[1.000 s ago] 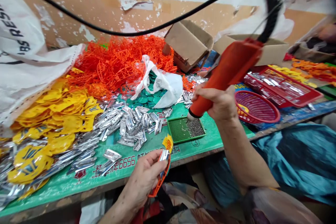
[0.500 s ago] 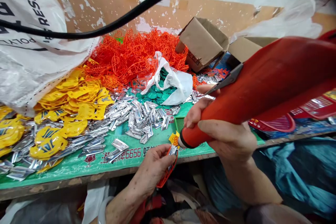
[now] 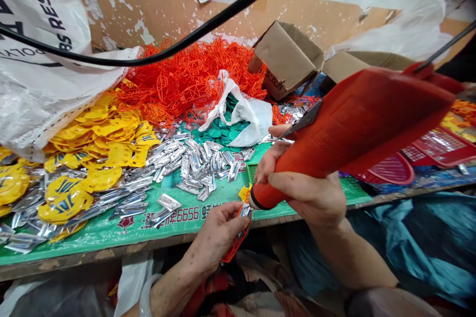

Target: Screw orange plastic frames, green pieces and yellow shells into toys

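My left hand point(image 3: 219, 230) pinches a small orange plastic frame point(image 3: 234, 248) with a shiny metal piece point(image 3: 244, 209) on it, just past the table's front edge. A small yellow plastic piece point(image 3: 244, 192) shows beside the metal, partly covered by the tool. My right hand point(image 3: 308, 190) is wrapped round a large red electric screwdriver point(image 3: 345, 133), tilted down to the left. The screwdriver's nose meets the end of the metal piece; its bit and any screw are hidden. A metal lever point(image 3: 303, 120) runs along the screwdriver's upper side.
Silver metal pieces point(image 3: 201, 163) are strewn over the green table point(image 3: 122, 237), with yellow plastic parts point(image 3: 96, 129) at left. Behind lie orange plastic frames point(image 3: 186, 77) and a white bag point(image 3: 256, 121) of green pieces. A cardboard box point(image 3: 284, 62) and red baskets point(image 3: 442, 143) stand rightward. A black cable point(image 3: 178, 52) crosses above.
The screwdriver's nose has moved slightly left and down onto the metal piece, and its rear end has dropped into view. My left hand keeps hold of the orange frame.
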`<action>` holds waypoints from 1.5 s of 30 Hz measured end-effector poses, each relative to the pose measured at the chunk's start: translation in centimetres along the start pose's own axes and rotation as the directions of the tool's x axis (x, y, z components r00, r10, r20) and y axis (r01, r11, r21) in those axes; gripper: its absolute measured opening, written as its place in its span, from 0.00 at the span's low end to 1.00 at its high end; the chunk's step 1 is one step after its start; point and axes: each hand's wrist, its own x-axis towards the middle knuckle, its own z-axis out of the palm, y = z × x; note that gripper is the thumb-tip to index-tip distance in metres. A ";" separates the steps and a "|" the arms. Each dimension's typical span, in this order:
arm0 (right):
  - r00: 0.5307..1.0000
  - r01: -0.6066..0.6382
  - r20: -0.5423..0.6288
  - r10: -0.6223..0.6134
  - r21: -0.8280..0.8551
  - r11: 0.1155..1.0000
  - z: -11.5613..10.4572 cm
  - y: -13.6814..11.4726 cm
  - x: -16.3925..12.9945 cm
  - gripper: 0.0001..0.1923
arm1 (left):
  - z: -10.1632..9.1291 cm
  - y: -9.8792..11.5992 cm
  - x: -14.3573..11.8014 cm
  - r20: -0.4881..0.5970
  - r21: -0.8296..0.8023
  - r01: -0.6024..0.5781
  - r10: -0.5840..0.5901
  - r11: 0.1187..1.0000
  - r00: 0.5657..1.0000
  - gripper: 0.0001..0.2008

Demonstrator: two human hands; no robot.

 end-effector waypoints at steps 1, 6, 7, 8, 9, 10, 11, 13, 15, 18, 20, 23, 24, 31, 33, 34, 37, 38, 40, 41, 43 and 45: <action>1.000 0.001 0.004 -0.001 0.021 1.000 0.0 0.0 0.0 0.10 | 0.0 0.1 0.0 -0.001 -0.001 -0.001 0.001 1.000 1.000 0.13; 1.000 -0.017 0.019 0.015 0.107 0.994 0.0 -0.2 0.1 0.10 | 0.2 0.2 -0.1 0.001 0.014 -0.007 0.007 1.000 1.000 0.12; 1.000 -0.019 0.020 0.017 0.116 0.993 0.0 -0.2 0.1 0.09 | 0.2 0.1 -0.1 0.003 0.015 -0.005 0.005 1.000 1.000 0.13; 1.000 -0.018 0.017 0.016 0.120 0.993 -0.1 -0.3 0.1 0.08 | 0.2 0.1 -0.1 0.006 0.015 -0.004 0.003 1.000 1.000 0.13; 1.000 -0.013 0.010 0.012 0.119 0.993 -0.1 -0.3 0.0 0.08 | 0.2 0.0 -0.1 0.011 0.014 -0.004 0.004 1.000 1.000 0.13; 1.000 -0.005 0.006 0.005 0.114 0.993 -0.2 -0.4 0.0 0.08 | 0.1 0.0 -0.1 0.017 0.013 -0.007 0.007 1.000 1.000 0.13; 1.000 0.001 0.006 -0.002 0.113 0.994 -0.2 -0.4 0.0 0.08 | 0.1 -0.1 -0.1 0.022 0.012 -0.011 0.011 1.000 1.000 0.12; 1.000 0.010 0.011 -0.011 0.114 0.993 -0.2 -0.4 -0.1 0.07 | 0.1 -0.1 -0.1 0.028 0.007 -0.021 0.020 1.000 0.999 0.12; 1.000 0.013 0.010 -0.014 0.118 0.993 -0.2 -0.3 -0.2 0.07 | 0.2 -0.2 -0.1 0.026 -0.001 -0.027 0.027 1.000 0.999 0.12; 1.000 0.013 -0.007 -0.013 0.118 0.993 -0.1 -0.1 -0.2 0.08 | 0.4 -0.2 -0.1 0.015 -0.019 -0.028 0.029 0.999 0.999 0.13; 1.000 0.011 -0.011 -0.010 0.116 0.993 -0.1 -0.1 -0.2 0.08 | 0.5 -0.2 -0.2 0.010 -0.028 -0.028 0.028 0.999 1.000 0.13; 1.000 0.012 -0.008 -0.012 0.112 0.994 0.0 -0.2 -0.3 0.08 | 0.6 -0.2 -0.3 0.012 -0.029 -0.034 0.034 0.999 0.999 0.13; 1.000 0.013 -0.009 -0.012 0.116 0.993 0.0 -0.2 -0.3 0.08 | 0.6 -0.2 -0.3 0.014 -0.025 -0.035 0.035 0.999 0.999 0.13; 1.000 0.029 0.003 -0.030 0.136 0.990 -0.1 0.0 -0.6 0.07 | 0.4 -0.4 -0.2 0.034 -0.005 -0.046 0.046 0.999 0.998 0.12; 0.999 0.036 0.012 -0.038 0.148 0.988 -0.2 0.2 -0.7 0.07 | 0.4 -0.4 -0.2 0.032 -0.009 -0.045 0.045 0.999 0.998 0.11; 0.999 0.038 0.012 -0.040 0.156 0.987 -0.2 0.3 -0.7 0.07 | 0.4 -0.5 -0.2 0.027 -0.011 -0.041 0.042 0.999 0.999 0.11; 0.998 0.061 -0.004 -0.061 0.148 0.987 -0.2 0.7 -0.9 0.06 | 0.4 -0.8 -0.3 0.009 -0.017 -0.039 0.039 0.999 0.999 0.11; 0.997 0.071 -0.009 -0.071 0.137 0.988 -0.2 0.8 -1.0 0.06 | 0.4 -0.9 -0.3 0.004 -0.018 -0.039 0.039 0.999 0.999 0.10; 0.996 0.089 -0.015 -0.088 0.118 0.989 -0.2 1.1 -1.1 0.07 | 0.5 -0.9 -0.3 -0.001 -0.018 -0.041 0.041 0.999 0.999 0.10; 0.995 0.098 -0.019 -0.096 0.115 0.989 -0.2 1.2 -1.2 0.07 | 0.5 -1.0 -0.3 -0.002 -0.018 -0.045 0.045 0.999 0.999 0.10; 0.993 0.117 -0.020 -0.115 0.118 0.986 -0.2 1.4 -1.4 0.07 | 0.5 -1.0 -0.3 -0.006 -0.021 -0.054 0.054 0.998 0.999 0.10; 0.991 0.131 -0.012 -0.130 0.126 0.983 -0.1 1.5 -1.6 0.06 | 0.4 -1.0 -0.3 -0.014 -0.020 -0.060 0.060 0.998 0.998 0.10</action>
